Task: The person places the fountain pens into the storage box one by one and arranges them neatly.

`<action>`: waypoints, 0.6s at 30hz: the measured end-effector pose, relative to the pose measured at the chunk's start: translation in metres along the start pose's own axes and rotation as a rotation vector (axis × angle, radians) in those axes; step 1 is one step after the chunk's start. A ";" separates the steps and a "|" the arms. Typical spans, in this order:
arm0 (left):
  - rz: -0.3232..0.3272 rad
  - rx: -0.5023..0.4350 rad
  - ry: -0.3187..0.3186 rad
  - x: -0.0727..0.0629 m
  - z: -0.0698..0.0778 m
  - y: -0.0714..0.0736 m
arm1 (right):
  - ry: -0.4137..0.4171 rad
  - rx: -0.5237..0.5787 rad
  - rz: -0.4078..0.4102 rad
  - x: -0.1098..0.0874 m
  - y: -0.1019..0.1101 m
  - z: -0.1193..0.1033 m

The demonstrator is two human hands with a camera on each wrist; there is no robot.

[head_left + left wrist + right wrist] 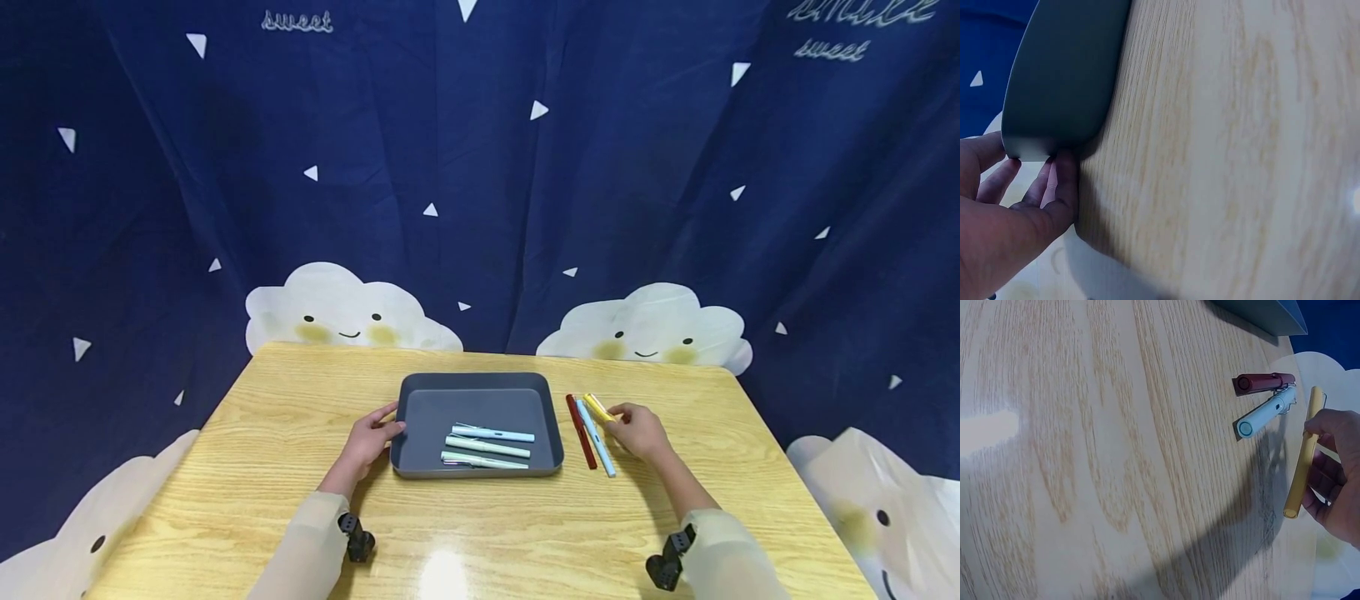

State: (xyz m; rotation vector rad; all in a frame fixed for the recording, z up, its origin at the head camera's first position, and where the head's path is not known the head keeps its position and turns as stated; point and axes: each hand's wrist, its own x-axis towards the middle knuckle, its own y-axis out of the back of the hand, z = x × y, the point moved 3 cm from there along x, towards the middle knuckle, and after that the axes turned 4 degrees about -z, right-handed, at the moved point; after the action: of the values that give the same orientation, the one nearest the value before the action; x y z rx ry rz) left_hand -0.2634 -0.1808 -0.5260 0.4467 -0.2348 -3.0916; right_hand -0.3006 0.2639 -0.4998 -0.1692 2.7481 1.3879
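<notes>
A dark grey tray [480, 382] sits on the table. My left hand [369, 439] grips its left wall, with the thumb [985, 149] at the rim and the fingertips against the outside. Inside the tray lie a light blue pen [498, 435] and two pale green pens, one in the middle [487, 446] and one nearest me [491, 462]. My right hand [639, 429] pinches a yellow pen [1305, 456] between thumb and fingers. Left of that hand, a dark red pen [581, 432] and another light blue pen [596, 437] lie side by side on the table.
The wooden table [465, 533] has its far edge against a dark blue curtain [480, 167] printed with clouds and white triangles. Bright glare shows on the tabletop near me. A black wrist camera is on each sleeve.
</notes>
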 end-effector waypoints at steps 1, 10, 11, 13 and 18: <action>0.002 0.000 0.001 0.000 0.000 0.000 | 0.003 0.004 -0.002 0.000 0.000 0.000; 0.007 -0.007 0.006 0.000 0.001 0.000 | 0.036 -0.005 -0.005 0.000 0.004 -0.004; 0.007 -0.007 0.005 0.000 0.000 0.000 | 0.037 -0.005 -0.006 0.000 0.004 -0.004; 0.006 -0.012 0.004 0.001 0.000 0.000 | 0.042 -0.006 -0.010 0.000 0.004 -0.005; 0.008 -0.017 -0.033 -0.002 0.001 0.001 | 0.057 -0.003 -0.009 0.000 0.005 -0.007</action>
State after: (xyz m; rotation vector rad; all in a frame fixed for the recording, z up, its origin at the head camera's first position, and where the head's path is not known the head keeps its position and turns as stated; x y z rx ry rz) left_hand -0.2621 -0.1812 -0.5242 0.3941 -0.2105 -3.0921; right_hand -0.3013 0.2614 -0.4916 -0.2246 2.7874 1.4071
